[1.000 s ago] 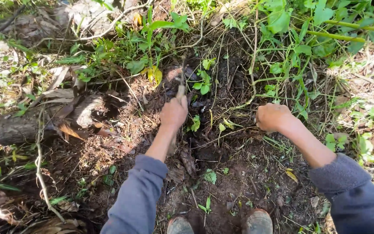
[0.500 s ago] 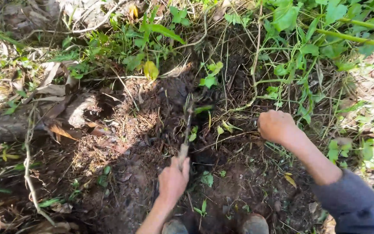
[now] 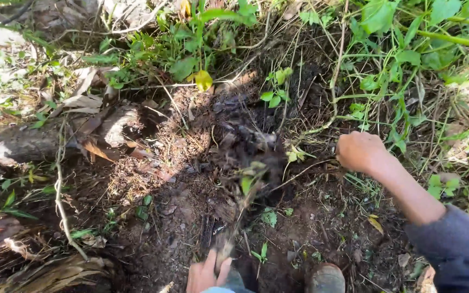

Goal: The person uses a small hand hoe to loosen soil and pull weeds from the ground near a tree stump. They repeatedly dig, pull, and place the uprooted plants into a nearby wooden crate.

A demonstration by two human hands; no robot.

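Here the thing in hand is a thin stick-like digging tool (image 3: pixel 240 214), blurred, whose lower end sits in the left hand (image 3: pixel 206 274) at the bottom edge of the view; its far end runs up and away from the grip into a clump of dark, loose soil (image 3: pixel 245 146) with small green seedlings (image 3: pixel 248 182) caught in it. The left grip is closed around the tool's handle end, fingers wrapped, thumb side toward the boots (image 3: pixel 325 278). The right hand (image 3: pixel 360 152) lies well off to the right of that grip, curled into a fist on the ground among thin stems (image 3: pixel 299 173); whether it pinches a stem or simply rests there I cannot tell. Beyond the tool tip, farther from the grip, stand leafy weeds (image 3: pixel 191 49), and to the left of the grip lies a fallen log (image 3: pixel 17 144) with dry leaves. To do this well, I judge the tool should stay low and be levered from the wrist, not yanked, so the soil loosens without the tip slipping toward the right fist. Keeping that right hand clear of the tool's line matters, as does keeping the feet behind the grip and working the loosened patch from its near edge outward.
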